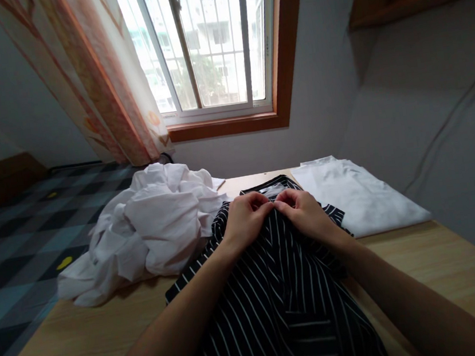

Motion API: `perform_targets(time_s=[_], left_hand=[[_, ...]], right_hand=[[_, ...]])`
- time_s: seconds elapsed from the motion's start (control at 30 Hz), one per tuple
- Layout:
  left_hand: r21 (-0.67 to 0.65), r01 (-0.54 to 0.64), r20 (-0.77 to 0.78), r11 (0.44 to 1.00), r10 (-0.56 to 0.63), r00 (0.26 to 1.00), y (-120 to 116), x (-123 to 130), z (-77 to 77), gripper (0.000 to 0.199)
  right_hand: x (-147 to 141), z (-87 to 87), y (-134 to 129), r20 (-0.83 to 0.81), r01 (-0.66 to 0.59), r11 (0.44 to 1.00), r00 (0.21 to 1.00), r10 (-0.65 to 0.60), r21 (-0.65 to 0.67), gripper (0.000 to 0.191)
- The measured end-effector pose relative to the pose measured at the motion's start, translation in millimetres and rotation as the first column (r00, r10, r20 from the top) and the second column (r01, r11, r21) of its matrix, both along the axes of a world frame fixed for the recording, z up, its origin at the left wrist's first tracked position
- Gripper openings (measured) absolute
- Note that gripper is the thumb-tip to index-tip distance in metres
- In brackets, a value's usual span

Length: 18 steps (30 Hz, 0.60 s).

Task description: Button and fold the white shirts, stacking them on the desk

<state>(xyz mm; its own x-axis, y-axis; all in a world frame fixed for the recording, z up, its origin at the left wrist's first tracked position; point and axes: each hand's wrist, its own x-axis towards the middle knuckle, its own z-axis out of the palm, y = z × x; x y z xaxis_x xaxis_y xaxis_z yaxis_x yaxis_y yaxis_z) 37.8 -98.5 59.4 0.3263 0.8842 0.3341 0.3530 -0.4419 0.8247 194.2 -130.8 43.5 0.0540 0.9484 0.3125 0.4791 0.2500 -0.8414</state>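
Note:
A black shirt with white stripes (253,303) lies front up on the wooden table, its collar end toward the window. Just below the collar, my left hand (248,214) pinches the front edge of the shirt between thumb and fingers. My right hand (302,210) pinches the same spot from the other side, and the fingertips of both hands nearly meet. Whether a button sits between them is hidden by the fingers. A chest pocket with crosswise stripes shows on the lower right part of the shirt.
A crumpled heap of white cloth (160,222) lies left of the shirt. Flat folded white clothing (352,193) is at the right on the table (447,267). A bed with a checked sheet (13,252) adjoins the left side. The window (213,48) and curtain (99,73) are behind.

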Motion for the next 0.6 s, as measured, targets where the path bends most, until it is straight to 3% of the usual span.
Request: perform_targets(time_s=[0.2,0.4,0.6], left_hand=[[0.048,0.034,0.017,0.998,-0.034,0.999,-4,3,-4.0,0.009],[0.091,0.025,0.014,0.996,-0.026,1.000,-1,4,-10.6,0.015],[0.146,-0.020,0.004,0.989,0.019,1.000,1,3,-14.7,0.009]], right_hand=[[2,-5.8,4,-0.005,-0.037,0.999,0.999,0.037,-0.005,0.015],[5,-12.7,10,-0.230,-0.131,0.990,0.966,0.115,-0.055,0.019],[0,-10.4,8,-0.277,-0.138,0.988,0.954,0.111,-0.077,0.025]])
